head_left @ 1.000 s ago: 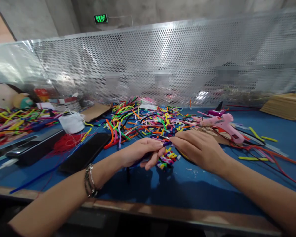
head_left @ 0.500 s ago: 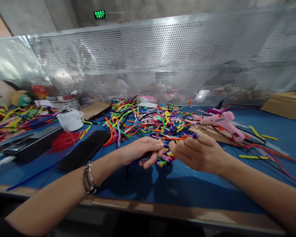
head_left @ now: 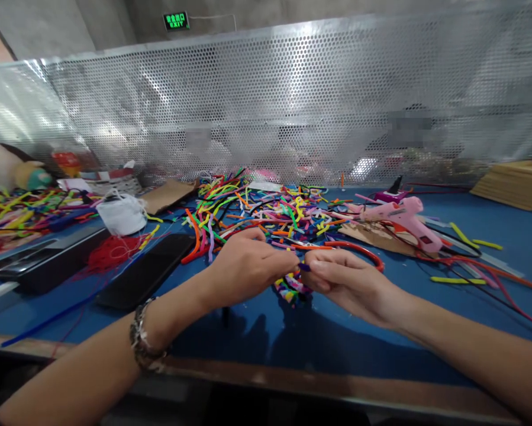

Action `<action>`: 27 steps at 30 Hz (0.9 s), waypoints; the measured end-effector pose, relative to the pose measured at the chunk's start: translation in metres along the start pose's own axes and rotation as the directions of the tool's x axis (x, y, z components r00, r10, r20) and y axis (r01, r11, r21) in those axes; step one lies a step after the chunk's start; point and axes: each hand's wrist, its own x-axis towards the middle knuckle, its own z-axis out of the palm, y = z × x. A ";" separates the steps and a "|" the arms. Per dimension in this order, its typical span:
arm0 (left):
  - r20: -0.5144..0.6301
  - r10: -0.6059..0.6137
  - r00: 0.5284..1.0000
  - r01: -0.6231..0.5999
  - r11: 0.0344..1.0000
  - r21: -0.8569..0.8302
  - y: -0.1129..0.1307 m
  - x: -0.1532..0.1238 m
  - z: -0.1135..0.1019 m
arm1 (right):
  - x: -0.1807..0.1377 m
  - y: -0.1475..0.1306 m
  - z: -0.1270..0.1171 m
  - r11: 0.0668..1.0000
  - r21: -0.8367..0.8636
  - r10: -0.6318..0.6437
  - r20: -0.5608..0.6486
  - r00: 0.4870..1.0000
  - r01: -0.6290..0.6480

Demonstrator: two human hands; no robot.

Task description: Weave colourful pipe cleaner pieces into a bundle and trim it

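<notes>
Between my hands runs a short stretch of dark purple pipe cleaner point(head_left: 305, 267). My left hand point(head_left: 248, 263) pinches one end, its back turned up and fingers curled. My right hand point(head_left: 352, 281) grips the other end between thumb and fingers; the rest of the strand is hidden. Just below the fingertips, a multicoloured bundle of pipe cleaner pieces point(head_left: 291, 291) shows in part; I cannot tell whether it is attached to the strand. Behind my hands spreads a big pile of loose pipe cleaners point(head_left: 248, 207) in many colours.
A pink glue gun point(head_left: 408, 222) lies at right on cardboard point(head_left: 376, 239), with cords around it. To the left are a black phone point(head_left: 148, 269), red thread point(head_left: 112, 254) and a white mask point(head_left: 121, 214). A perforated metal screen point(head_left: 266, 100) bounds the table's back.
My left hand has rolled over from palm-side showing to back up, with its fingers curling in. My right hand has turned so its thumb faces the strand. The view has shifted slightly.
</notes>
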 end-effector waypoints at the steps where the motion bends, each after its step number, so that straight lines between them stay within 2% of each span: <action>1: 0.002 -0.003 1.000 0.003 1.000 0.007 0.000 0.000 0.000 | 0.000 0.001 -0.003 0.982 -0.178 -0.067 -0.015 0.998 0.063; 2: 0.041 -0.025 0.999 0.028 0.998 -0.061 -0.001 0.000 0.001 | 0.000 0.000 -0.007 0.901 -0.410 -0.160 -0.005 0.987 0.144; 3: 0.109 -0.059 0.992 0.079 0.980 -0.185 -0.001 0.000 0.002 | 0.000 -0.001 -0.011 0.726 -0.643 -0.290 0.037 0.956 0.244; 4: 0.193 -0.098 0.976 0.159 0.929 -0.335 -0.001 0.001 0.002 | 0.000 -0.002 -0.016 0.490 -0.806 -0.398 0.134 0.908 0.334; 5: 0.291 -0.127 0.948 0.259 0.840 -0.478 -0.001 0.002 0.003 | 0.000 -0.005 -0.021 0.263 -0.881 -0.461 0.244 0.853 0.394; 6: 0.387 -0.141 0.911 0.362 0.723 -0.589 -0.001 0.003 0.003 | -0.001 -0.008 -0.025 0.076 -0.898 -0.493 0.344 0.799 0.434; 7: 0.468 -0.137 0.873 0.450 0.599 -0.663 -0.001 0.003 0.004 | -0.002 -0.010 -0.028 -0.057 -0.889 -0.494 0.420 0.761 0.454; 8: 0.528 -0.126 0.840 0.516 0.488 -0.704 -0.001 0.004 0.004 | -0.002 -0.013 -0.029 -0.140 -0.876 -0.489 0.466 0.737 0.461; 9: 0.562 -0.113 0.819 0.555 0.404 -0.727 -0.002 0.004 0.005 | -0.002 -0.014 -0.030 -0.184 -0.867 -0.485 0.490 0.724 0.463; 11: 0.574 -0.111 0.811 0.575 0.329 -0.749 -0.001 0.004 0.008 | -0.002 -0.014 -0.030 -0.177 -0.867 -0.470 0.491 0.733 0.466; 13: 0.552 -0.144 0.821 0.566 0.337 -0.753 -0.001 0.004 0.011 | -0.001 -0.010 -0.028 -0.045 -0.872 -0.451 0.453 0.769 0.487; 14: 0.533 -0.164 0.830 0.553 0.368 -0.748 0.000 0.004 0.012 | -0.001 -0.008 -0.026 0.076 -0.866 -0.438 0.416 0.797 0.493; 16: 0.463 -0.191 0.866 0.491 0.502 -0.712 0.002 0.004 0.012 | 0.000 -0.003 -0.021 0.421 -0.796 -0.372 0.286 0.883 0.435; 18: 0.317 -0.168 0.933 0.333 0.738 -0.587 0.002 0.003 0.011 | 0.000 0.000 -0.014 0.787 -0.569 -0.202 0.130 0.971 0.240; 19: 0.221 -0.128 0.967 0.218 0.863 -0.455 0.002 0.003 0.010 | 0.001 0.000 -0.010 0.905 -0.410 -0.095 0.067 0.993 0.114; 20: 0.128 -0.066 0.990 0.100 0.955 -0.279 0.001 0.002 0.009 | 0.001 0.001 -0.006 0.966 -0.260 0.002 0.023 1.000 0.004; 21: 0.055 0.006 0.998 -0.002 0.996 -0.087 0.000 0.002 0.008 | 0.002 0.001 -0.003 0.986 -0.157 0.063 -0.004 0.998 -0.062; 22: 0.004 0.068 0.998 -0.068 0.994 0.082 -0.001 0.001 0.007 | 0.002 0.002 -0.002 0.988 -0.129 0.078 -0.033 0.996 -0.081; 23: -0.018 0.105 0.994 -0.099 0.976 0.193 -0.002 0.000 0.006 | 0.002 0.003 -0.002 0.981 -0.187 0.040 -0.068 0.997 -0.052; 24: -0.018 0.111 0.994 -0.104 0.969 0.223 -0.002 0.000 0.006 | 0.002 0.004 -0.004 0.947 -0.320 -0.049 -0.090 0.995 0.018; 25: -0.001 0.090 0.996 -0.089 0.982 0.170 -0.003 0.000 0.006 | 0.002 0.004 -0.007 0.862 -0.493 -0.177 -0.083 0.981 0.114; 27: 0.078 0.000 0.997 0.008 0.995 -0.101 -0.001 0.000 0.007 | 0.001 0.005 -0.015 0.544 -0.787 -0.439 0.029 0.898 0.291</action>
